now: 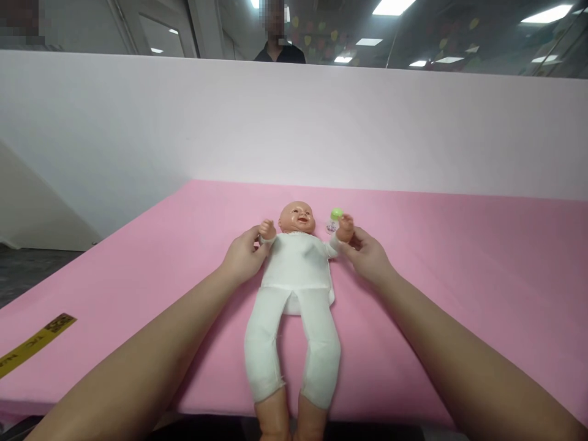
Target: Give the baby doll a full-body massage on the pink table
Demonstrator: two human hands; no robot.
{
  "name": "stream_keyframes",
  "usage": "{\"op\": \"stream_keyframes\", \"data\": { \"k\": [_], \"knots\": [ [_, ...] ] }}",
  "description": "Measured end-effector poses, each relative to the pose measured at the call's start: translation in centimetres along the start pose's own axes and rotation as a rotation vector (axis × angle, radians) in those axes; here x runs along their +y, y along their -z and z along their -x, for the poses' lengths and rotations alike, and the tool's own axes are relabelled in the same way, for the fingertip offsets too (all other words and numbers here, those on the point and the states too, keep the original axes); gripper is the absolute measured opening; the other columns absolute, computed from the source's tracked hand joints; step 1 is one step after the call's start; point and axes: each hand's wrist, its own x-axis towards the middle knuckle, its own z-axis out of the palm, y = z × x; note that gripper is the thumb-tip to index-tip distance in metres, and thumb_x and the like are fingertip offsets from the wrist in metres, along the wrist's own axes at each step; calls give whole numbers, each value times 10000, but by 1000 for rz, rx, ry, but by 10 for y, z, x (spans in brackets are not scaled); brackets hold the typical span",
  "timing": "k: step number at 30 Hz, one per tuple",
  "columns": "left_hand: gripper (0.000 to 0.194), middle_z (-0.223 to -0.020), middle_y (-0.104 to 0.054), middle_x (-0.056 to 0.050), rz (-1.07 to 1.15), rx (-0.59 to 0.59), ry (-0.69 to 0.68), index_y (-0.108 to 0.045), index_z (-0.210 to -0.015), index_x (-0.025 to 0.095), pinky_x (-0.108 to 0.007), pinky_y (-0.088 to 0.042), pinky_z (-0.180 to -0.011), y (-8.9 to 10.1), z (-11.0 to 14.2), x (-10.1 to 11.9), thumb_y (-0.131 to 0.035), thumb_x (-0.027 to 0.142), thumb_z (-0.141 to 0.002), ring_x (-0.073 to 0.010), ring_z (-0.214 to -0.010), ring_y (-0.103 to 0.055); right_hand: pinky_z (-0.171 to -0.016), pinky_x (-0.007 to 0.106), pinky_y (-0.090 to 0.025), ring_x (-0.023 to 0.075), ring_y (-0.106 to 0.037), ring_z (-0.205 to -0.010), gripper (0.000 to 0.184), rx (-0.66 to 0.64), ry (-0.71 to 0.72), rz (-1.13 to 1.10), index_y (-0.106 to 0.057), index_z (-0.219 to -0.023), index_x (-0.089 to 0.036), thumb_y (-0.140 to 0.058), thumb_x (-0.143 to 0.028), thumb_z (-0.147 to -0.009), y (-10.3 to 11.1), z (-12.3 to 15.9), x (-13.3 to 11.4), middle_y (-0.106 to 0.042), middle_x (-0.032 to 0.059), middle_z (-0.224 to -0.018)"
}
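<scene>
A baby doll (298, 263) with a white cloth body lies on its back on the pink tabletop (436, 294). Its head points away from me and its feet reach the near edge. My left hand (245, 254) is closed around the doll's arm on the left, at the wrist. On the other side, my right hand (367, 254) grips the opposite arm near its wrist, thumb and fingers pinched together. Both doll hands are raised beside the head. Just behind the doll's hand on the right is a small clear baby bottle (332, 222) with a green cap, partly hidden.
A yellow printed strip (34, 346) lies at the table's left front. Behind the table runs a white partition (321, 128), with a glass surface above it. A person in a dark top (280, 54) appears beyond. Dark floor (32, 272) shows at left.
</scene>
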Motion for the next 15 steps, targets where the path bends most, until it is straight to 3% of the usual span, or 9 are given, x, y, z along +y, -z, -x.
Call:
{"op": "stream_keyframes", "data": {
  "k": [3,7,11,15],
  "knots": [
    [394,-1326,-702,-43,-172,-93,-190,-662,-1349,299,-401,-531,-991,4,3,12,-593,370,-968,-273,-1190,-652,-1108,480,-553,273,-669,-1261,449,-136,220,256,-652,-1393,-363,-664,-293,-949,-10,12,-15,-685,-16,-1398],
    [455,-1414,-656,-38,-334,-162,-260,-647,-1408,306,-386,-500,-1083,10,3,16,-577,325,-958,-263,-1294,-615,-1177,496,-489,283,-591,-1366,492,-252,457,559,-668,-1397,-330,-645,-196,-924,-18,18,-17,-653,20,-1443],
    [500,-1479,-608,-72,-546,-255,-282,-632,-1450,316,-428,-507,-1078,11,4,20,-514,269,-966,-301,-1308,-618,-1170,496,-496,308,-551,-1408,492,-289,541,700,-695,-1380,-280,-621,-143,-913,-24,20,-13,-591,82,-1508],
    [523,-1500,-590,-80,-610,-277,-273,-616,-1466,323,-447,-513,-1062,10,6,24,-485,237,-967,-318,-1306,-622,-1141,506,-520,319,-564,-1391,477,-295,545,706,-717,-1345,-294,-616,-133,-907,-25,20,-12,-610,78,-1482]
  ]
}}
